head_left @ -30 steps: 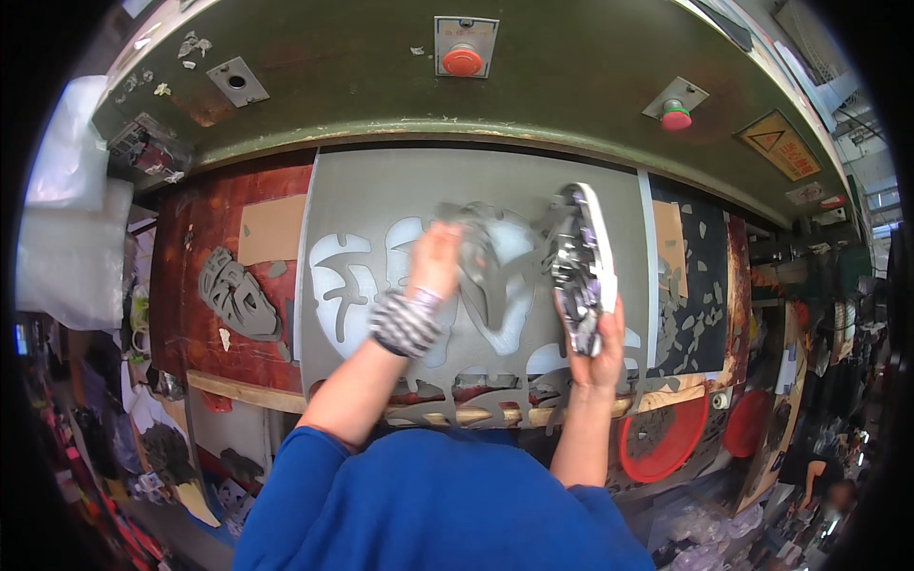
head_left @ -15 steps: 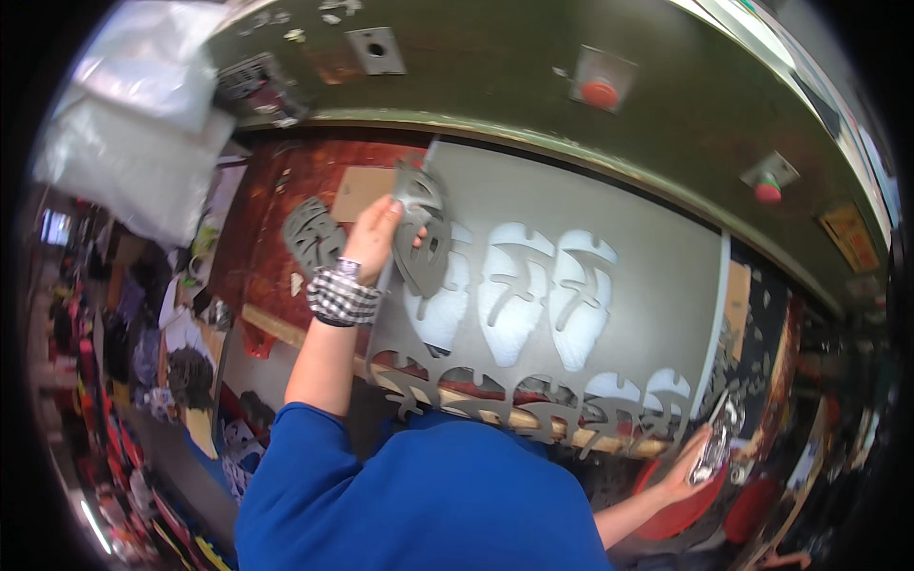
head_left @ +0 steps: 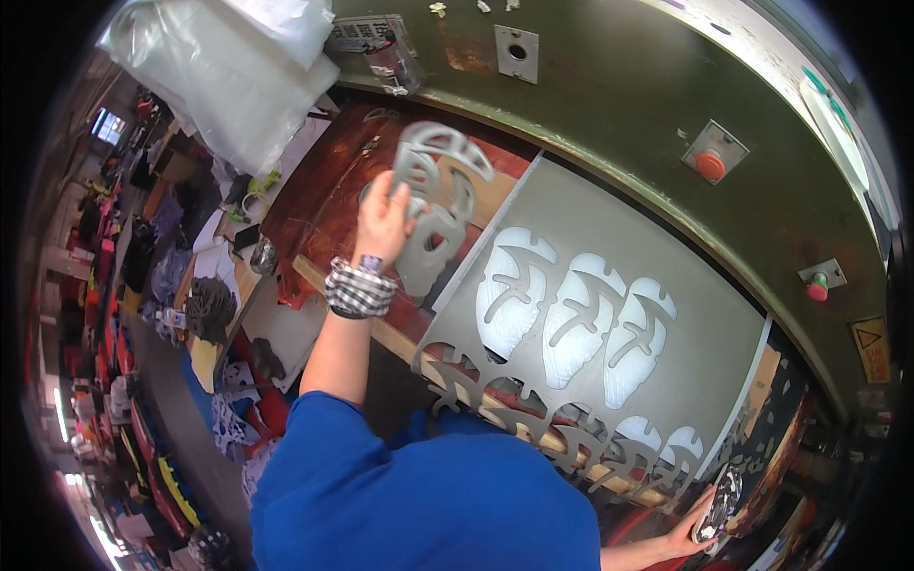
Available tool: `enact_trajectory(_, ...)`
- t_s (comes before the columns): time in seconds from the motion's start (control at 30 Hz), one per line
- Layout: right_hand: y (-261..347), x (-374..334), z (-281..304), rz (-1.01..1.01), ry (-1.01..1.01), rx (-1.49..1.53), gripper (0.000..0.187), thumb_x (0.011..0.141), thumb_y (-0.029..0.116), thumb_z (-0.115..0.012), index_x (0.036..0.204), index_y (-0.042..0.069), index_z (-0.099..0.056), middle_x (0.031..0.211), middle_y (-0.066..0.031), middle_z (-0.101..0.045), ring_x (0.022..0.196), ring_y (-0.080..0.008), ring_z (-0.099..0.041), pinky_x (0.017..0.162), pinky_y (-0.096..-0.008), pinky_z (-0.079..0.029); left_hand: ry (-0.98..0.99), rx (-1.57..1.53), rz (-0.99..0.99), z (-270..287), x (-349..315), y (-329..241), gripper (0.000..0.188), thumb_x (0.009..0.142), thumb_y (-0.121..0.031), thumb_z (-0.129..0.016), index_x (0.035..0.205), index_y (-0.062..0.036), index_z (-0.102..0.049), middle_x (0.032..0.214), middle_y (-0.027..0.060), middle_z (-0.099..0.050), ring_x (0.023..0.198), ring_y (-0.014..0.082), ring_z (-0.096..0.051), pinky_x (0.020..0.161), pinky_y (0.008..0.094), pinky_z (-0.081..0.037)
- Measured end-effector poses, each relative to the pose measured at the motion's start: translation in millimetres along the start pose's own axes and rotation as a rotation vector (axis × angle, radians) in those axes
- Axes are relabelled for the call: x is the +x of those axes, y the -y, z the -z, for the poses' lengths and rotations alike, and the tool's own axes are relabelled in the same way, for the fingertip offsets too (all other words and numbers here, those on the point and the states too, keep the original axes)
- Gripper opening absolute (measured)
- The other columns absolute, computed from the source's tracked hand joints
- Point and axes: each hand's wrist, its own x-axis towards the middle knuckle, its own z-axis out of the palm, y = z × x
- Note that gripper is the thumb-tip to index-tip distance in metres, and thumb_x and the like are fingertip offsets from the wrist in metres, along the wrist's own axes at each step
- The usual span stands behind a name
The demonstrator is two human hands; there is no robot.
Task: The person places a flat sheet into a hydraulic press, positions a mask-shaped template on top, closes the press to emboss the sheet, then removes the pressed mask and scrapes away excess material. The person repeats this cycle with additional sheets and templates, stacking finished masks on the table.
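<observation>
My left hand (head_left: 384,221) is closed on a grey cut-out piece (head_left: 447,147) with curved slots, shaped like a shoe upper and blurred by motion. It is above the dark red board to the left of a grey sheet (head_left: 581,205). Grey material with an oval slot also shows below my fingers; whether it is held or lying there, I cannot tell. Three whole cut-out openings (head_left: 509,300) in the sheet show pale white beneath. At the far right, my right hand (head_left: 690,531) grips a metal cutting die (head_left: 721,502), its inside partly hidden.
A dark green machine beam (head_left: 609,95) with a red push button (head_left: 708,165) spans the far side. The sheet's cut near edge (head_left: 571,443) hangs over a wooden rail. Clear plastic sheeting (head_left: 228,86) hangs at upper left. The dark red board (head_left: 333,190) carries small scraps.
My left hand has moved with the grey piece off the grey sheet to above the red board. The whole view has turned. My right hand still holds the die at the right.
</observation>
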Motion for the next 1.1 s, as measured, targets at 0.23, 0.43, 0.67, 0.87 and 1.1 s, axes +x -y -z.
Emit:
enact_trajectory(0.23,-12,8,-6,0.040,-0.029,-0.312,0.088,0.079,0.013,-0.069,0.146,-0.008,-0.015,0.149,-0.0273,-0.018,0.140,-0.0447,-0.016,0.116,-0.0529,-0.023,-0.426,0.209,0.455,58,45,128,0.021,0.098,-0.019,-0.051,0.107,-0.0007,-0.052,0.075,0.0038,-0.057,0.048,0.0100,-0.048,0.044,0.0227,-0.040)
enact_trajectory(0.43,-69,2,5,0.490,0.135,-1.062,0.064,0.091,0.020,-0.059,0.141,-0.008,-0.031,0.138,-0.0274,-0.042,0.128,-0.0380,-0.042,0.112,-0.0528,-0.034,-0.413,0.225,0.255,71,40,163,0.047,0.095,-0.017,-0.055,0.132,0.0057,-0.037,0.099,0.0175,-0.063,0.071,0.0195,-0.067,0.058,0.0297,-0.055)
enact_trajectory(0.67,-145,0,11,0.380,0.435,-1.566,0.073,0.077,0.001,-0.068,0.142,-0.002,-0.035,0.135,-0.0205,-0.048,0.119,-0.0319,-0.054,0.103,-0.0389,-0.041,-0.576,1.136,0.047,52,11,140,0.064,0.085,-0.039,-0.062,0.135,-0.0034,-0.046,0.133,0.0286,-0.047,0.123,0.0441,-0.043,0.102,0.0496,-0.037)
enact_trajectory(0.87,-210,55,24,0.564,0.863,-2.293,0.090,0.058,0.003,-0.085,0.138,0.005,-0.043,0.138,-0.0231,-0.041,0.124,-0.0372,-0.047,0.101,-0.0402,-0.042,-0.414,0.992,-0.281,33,13,105,0.057,0.088,-0.026,-0.064,0.139,-0.0085,-0.044,0.138,0.0270,-0.037,0.125,0.0413,-0.037,0.104,0.0464,-0.032)
enact_trajectory(1.1,-214,64,40,0.712,0.940,-2.473,0.103,0.055,0.013,-0.091,0.141,-0.001,-0.036,0.142,-0.0295,-0.035,0.127,-0.0444,-0.043,0.103,-0.0440,-0.040,-0.328,0.978,-0.325,0,-5,81,0.051,0.086,-0.014,-0.063,0.135,-0.0095,-0.049,0.136,0.0247,-0.036,0.124,0.0398,-0.038,0.105,0.0461,-0.032)
